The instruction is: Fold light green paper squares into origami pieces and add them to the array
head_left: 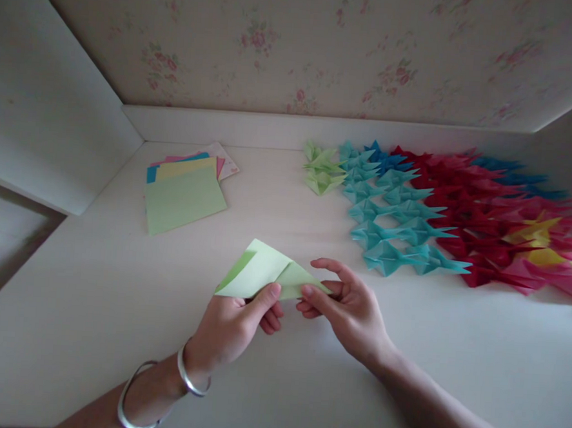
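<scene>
A partly folded sheet of light green origami paper (263, 267) is held above the white tabletop, between both hands. My left hand (238, 324) grips its lower edge, thumb on top and fingers underneath. At the paper's right corner, my right hand (346, 301) pinches it between thumb and fingers, the index finger raised and bent. One flap on the paper's left side curls up and shows a deeper green. Part of the paper's underside is hidden by the fingers.
A stack of coloured paper sheets (185, 198), green on top, lies at the back left. Rows of folded paper cranes (385, 255) in green, turquoise, blue, red, pink and yellow fill the right side. A floral-papered wall (276, 52) and a white side panel (46, 83) bound the white tabletop (90, 318).
</scene>
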A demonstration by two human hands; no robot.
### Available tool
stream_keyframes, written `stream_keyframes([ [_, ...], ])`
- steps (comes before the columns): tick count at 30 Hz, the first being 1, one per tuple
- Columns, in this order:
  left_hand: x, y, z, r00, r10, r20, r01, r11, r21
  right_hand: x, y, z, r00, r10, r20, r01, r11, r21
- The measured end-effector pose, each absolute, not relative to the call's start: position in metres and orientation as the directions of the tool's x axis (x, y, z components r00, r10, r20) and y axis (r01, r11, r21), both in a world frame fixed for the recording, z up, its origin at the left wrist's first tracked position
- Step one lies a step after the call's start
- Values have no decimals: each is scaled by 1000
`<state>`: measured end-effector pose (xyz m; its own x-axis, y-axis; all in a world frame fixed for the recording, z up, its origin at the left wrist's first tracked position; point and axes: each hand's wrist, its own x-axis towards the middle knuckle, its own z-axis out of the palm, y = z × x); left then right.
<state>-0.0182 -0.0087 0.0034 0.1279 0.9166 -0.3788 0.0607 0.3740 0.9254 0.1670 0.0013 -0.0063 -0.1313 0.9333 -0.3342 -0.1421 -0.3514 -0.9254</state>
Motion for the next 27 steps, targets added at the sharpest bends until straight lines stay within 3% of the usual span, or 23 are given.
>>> stream_keyframes([
  [9, -24, -2, 5, 92, 931, -353, 36, 352, 935, 177, 13, -12, 51, 980, -192, -139, -183, -973],
  [12, -27, -5, 4, 66, 960, -272, 169, 258, 951, 177, 12, -15, 107, 992, -72, -68, -64, -996],
  [14, -29, -7, 2, 78, 981, -178, 273, 151, 950, 178, 8, -17, 134, 986, 98, 74, 89, -993],
  [16, -31, -7, 0, 123, 991, -56, 321, 14, 947, 181, 2, -17, 97, 921, 376, 289, 336, -897],
  [18, -33, -7, -1, 164, 985, 46, 333, -99, 938, 182, -5, -17, -50, 761, 646, 440, 598, -670],
  [19, -33, -6, -1, 171, 983, 69, 355, -127, 926, 182, -8, -16, -158, 681, 715, 465, 690, -555],
  [21, -32, -4, -2, 181, 979, 90, 403, -157, 902, 181, -12, -15, -340, 567, 750, 458, 796, -395],
  [23, -30, -2, -2, 186, 978, 97, 411, -167, 896, 178, -14, -13, -463, 517, 720, 452, 836, -311],
  [27, -28, 0, -1, 167, 986, 28, 269, -73, 960, 176, -10, -10, -502, 533, 681, 411, 840, -355],
])
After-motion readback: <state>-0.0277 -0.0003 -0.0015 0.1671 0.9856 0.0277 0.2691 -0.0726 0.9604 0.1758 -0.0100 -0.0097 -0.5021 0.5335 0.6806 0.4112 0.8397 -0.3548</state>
